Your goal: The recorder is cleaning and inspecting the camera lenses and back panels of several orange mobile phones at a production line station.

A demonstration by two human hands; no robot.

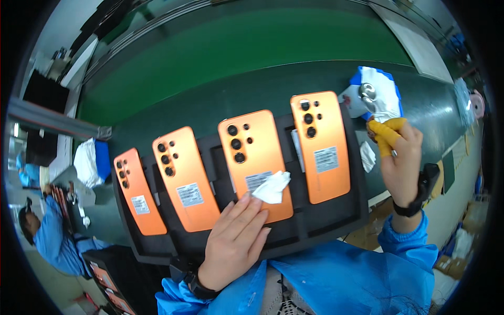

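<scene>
Four would-be slots of a black tray (252,239) hold orange phones, backs up, each with a white label. My left hand (234,231) lies flat, fingers stretched out, at the lower part of one orange phone (252,139); its fingertips touch a crumpled white wipe (272,188) resting on that phone. To its right lies another orange phone (329,142); to its left are a third orange phone (184,157) and one more orange phone (137,178). My right hand (400,149), yellow covers on some fingers, is closed beside a shiny metal round-topped object (367,92). Whatever its fingertips hold is hidden.
Behind the metal object stands a blue box with white wipes (386,86). A loose white wipe (367,156) lies right of the tray. Another blue-and-white box (89,163) stands left, near a co-worker in blue (55,236). More orange phones (118,302) sit at lower left.
</scene>
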